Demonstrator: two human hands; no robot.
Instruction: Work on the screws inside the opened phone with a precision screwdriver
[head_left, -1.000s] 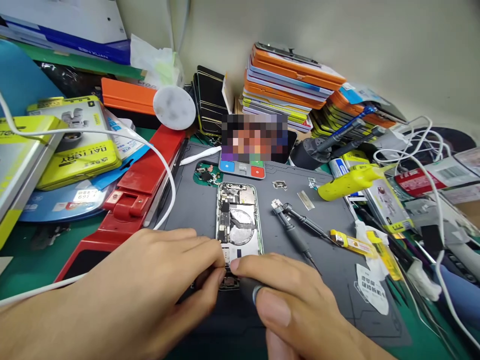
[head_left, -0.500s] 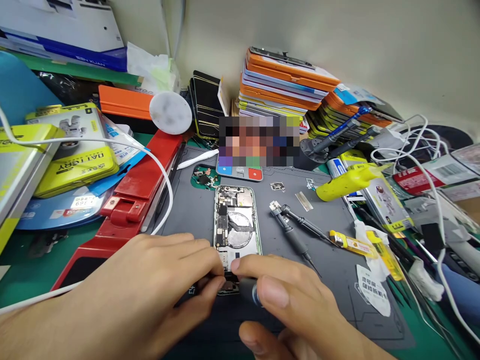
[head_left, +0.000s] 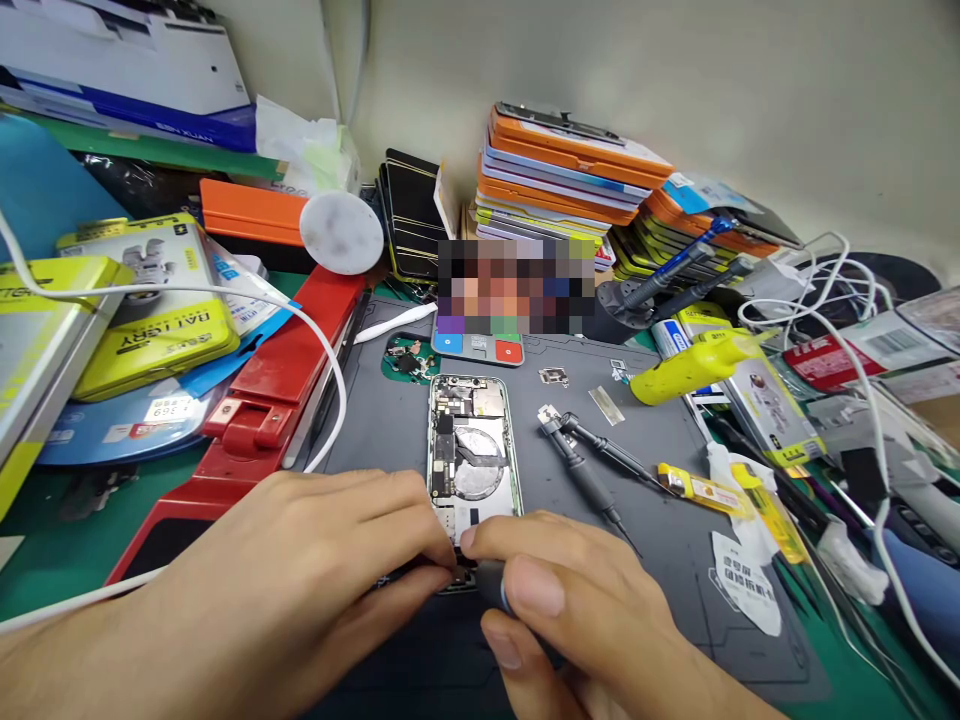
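An opened phone [head_left: 480, 515] lies on the grey mat, its circuit board and round silver coil exposed. At its lower left edge, my left hand [head_left: 337, 560] is closed in a pinch, thumb against bent forefinger. Whatever those fingertips hold, if anything, is hidden. My right hand [head_left: 577, 600] grips what looks like a dark grey screwdriver [head_left: 491, 582] with a blue ring, between thumb and fingers; its tip cannot be seen. The right forefinger reaches over the phone's lower part. Both hands hide much of the phone's bottom end.
Two grey-handled screwdrivers [head_left: 589, 480] lie right of the phone, near a yellow bottle [head_left: 679, 368] and a yellow lighter [head_left: 701, 490]. A red clamp-like stand [head_left: 259, 390] and a white cable [head_left: 341, 375] flank the left. Stacked orange boxes [head_left: 570, 150] stand behind.
My right thumb and the tool have shifted slightly left, toward the left fingertips. The left hand stays at the phone's lower edge.
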